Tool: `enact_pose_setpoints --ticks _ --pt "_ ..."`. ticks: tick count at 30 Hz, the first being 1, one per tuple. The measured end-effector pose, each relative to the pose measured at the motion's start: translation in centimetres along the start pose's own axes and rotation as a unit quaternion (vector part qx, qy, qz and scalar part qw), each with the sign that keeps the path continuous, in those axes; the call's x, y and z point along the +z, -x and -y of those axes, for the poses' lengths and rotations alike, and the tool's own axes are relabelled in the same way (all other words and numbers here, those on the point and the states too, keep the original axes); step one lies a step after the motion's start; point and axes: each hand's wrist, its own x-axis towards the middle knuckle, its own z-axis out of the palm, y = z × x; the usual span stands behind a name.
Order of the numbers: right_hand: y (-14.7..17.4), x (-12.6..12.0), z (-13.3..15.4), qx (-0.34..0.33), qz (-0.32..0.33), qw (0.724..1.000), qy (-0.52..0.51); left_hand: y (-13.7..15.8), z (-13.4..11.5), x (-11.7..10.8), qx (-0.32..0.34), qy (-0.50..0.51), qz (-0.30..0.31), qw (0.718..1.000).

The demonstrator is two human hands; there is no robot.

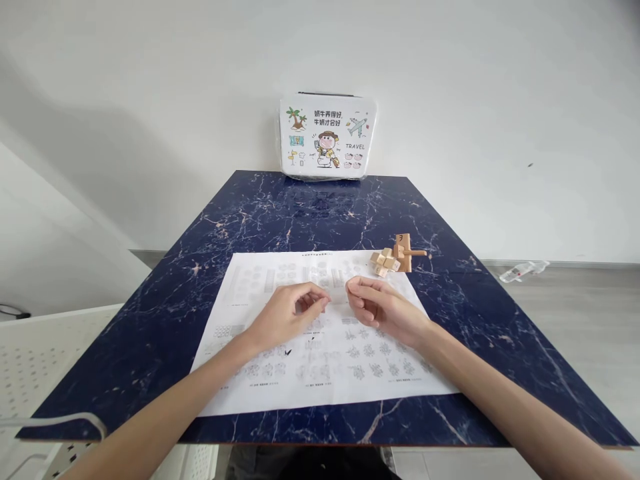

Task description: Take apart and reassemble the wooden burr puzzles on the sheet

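Note:
My left hand [287,315] and my right hand [383,308] rest side by side on a white printed sheet [325,373] in the middle of a dark blue marble table [150,320]. Both hands have their fingers curled loosely inward, fingertips close together; I see nothing held in either. A wooden interlocking puzzle [395,257] of pale blocks and darker pieces sits at the sheet's far right corner, just beyond my right hand and apart from it.
A white bag with cartoon travel drawings [326,137] leans against the wall at the table's far edge. A white perforated surface [45,347] lies to the left. A clear plastic item [523,270] lies on the floor at right.

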Motion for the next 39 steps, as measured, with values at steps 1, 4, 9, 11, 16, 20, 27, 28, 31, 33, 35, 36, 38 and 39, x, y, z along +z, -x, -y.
enact_pose_setpoints --ticks 1,4,9,11,16,20,27,28,31,33,35,36,38,39 --pt "0.0 0.0 0.0 0.0 -0.002 1.0 -0.001 0.0 0.0 0.0 -0.001 0.0 0.0 1.0" --pt "0.0 -0.1 -0.2 -0.003 0.001 1.0 -0.007 0.1 0.0 0.0 0.003 0.001 -0.001 1.0" --pt "0.1 -0.2 -0.2 -0.006 0.01 1.0 -0.025 0.2 0.1 0.0 -0.01 0.015 0.001 1.0" --pt "0.1 -0.2 -0.2 -0.006 0.011 1.0 -0.02 0.2 0.1 0.0 -0.018 0.018 0.005 1.0" --pt "0.0 -0.1 -0.2 -0.011 0.013 1.0 -0.019 0.2 0.0 -0.1 -0.04 0.023 0.018 0.999" --pt "0.0 -0.2 -0.3 -0.009 0.01 1.0 -0.028 0.3 0.0 -0.1 -0.046 0.017 0.017 0.999" --pt "0.0 -0.2 -0.5 -0.018 0.016 0.999 -0.03 0.4 0.1 -0.1 -0.042 0.027 0.016 0.999" --pt "0.0 -0.3 -0.5 -0.02 0.016 0.999 -0.03 0.4 0.2 -0.1 -0.04 0.029 0.015 0.999" --pt "0.0 -0.7 -0.3 -0.046 0.0 0.998 -0.033 0.4 0.4 -0.1 -0.035 0.035 0.013 0.999" --pt "0.1 -1.3 0.2 -0.092 -0.026 0.995 -0.037 0.5 0.5 -0.1 -0.036 0.041 0.016 0.998" --pt "0.2 -2.3 0.8 -0.152 -0.067 0.985 -0.038 0.6 0.4 -0.2 -0.04 0.046 0.019 0.998" --pt "0.3 -2.9 1.1 -0.182 -0.094 0.978 -0.038 0.6 0.4 -0.2 -0.042 0.046 0.02 0.998" --pt "0.3 -4.2 1.6 -0.243 -0.169 0.955 -0.016 0.6 0.4 -0.2 -0.045 0.045 0.019 0.998" --pt "0.2 -4.9 1.8 -0.275 -0.224 0.935 0.008 0.6 0.4 -0.3 -0.045 0.045 0.018 0.998"
